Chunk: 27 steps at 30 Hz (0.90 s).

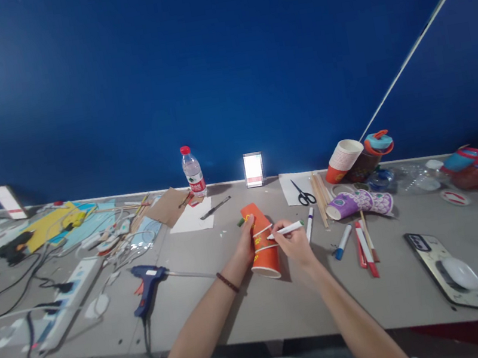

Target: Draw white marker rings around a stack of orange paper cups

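An orange paper cup (264, 255) lies tilted on the grey table (286, 304), its mouth toward me and its base pointing away. My left hand (245, 243) grips the cup's left side. My right hand (295, 244) holds a white marker pen (284, 231) with its tip against the cup's side, where white lines run around it.
A blue glue gun (146, 278) and a power strip (72, 296) with cables lie to the left. Markers (363, 247), sticks, scissors (304, 194) and purple cups (358, 203) lie to the right, with a phone (448, 273) further right. A water bottle (193, 173) stands at the blue wall.
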Available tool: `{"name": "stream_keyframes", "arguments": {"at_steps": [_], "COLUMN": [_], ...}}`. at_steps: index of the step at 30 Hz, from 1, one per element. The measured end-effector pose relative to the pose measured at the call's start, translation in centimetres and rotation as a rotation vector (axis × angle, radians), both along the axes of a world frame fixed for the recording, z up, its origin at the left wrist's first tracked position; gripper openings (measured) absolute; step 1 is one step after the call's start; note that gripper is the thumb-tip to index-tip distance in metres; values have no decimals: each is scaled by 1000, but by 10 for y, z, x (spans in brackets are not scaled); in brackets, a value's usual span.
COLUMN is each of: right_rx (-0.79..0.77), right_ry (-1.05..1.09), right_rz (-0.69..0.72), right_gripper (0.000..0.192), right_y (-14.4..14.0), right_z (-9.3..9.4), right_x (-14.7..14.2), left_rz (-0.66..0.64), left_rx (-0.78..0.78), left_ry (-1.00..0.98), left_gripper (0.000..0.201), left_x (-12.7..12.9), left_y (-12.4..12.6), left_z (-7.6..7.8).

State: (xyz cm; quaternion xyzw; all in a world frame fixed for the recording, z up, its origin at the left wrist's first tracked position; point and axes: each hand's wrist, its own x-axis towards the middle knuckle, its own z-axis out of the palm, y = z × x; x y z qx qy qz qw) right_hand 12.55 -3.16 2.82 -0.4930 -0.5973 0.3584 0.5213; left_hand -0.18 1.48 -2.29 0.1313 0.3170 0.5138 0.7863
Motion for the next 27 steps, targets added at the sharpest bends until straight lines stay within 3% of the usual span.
{"name": "stream_keyframes", "arguments": {"at_steps": [10, 16, 19, 22, 27], "right_rx": [-43, 36, 56, 40, -16], "right_ry": [54, 119, 61, -45, -259], "right_rz": [-10, -153, -176, -109, -77], "right_gripper": [12, 27, 33, 34, 52], "right_y": [3, 3, 3, 4, 4], "right_z": [-5, -7, -9, -14, -18], "right_x": [3, 4, 6, 6, 4], "left_rz": [-22, -93, -92, -74, -129], "left_rx": [-3, -19, -49, -62, -53], "left_ry": [-16, -18, -19, -57, -87], "left_gripper": [40, 41, 39, 35, 41], "left_x": [0, -5, -5, -3, -2], "left_y": [0, 1, 0, -2, -5], "left_z": [3, 4, 8, 16, 25]}}
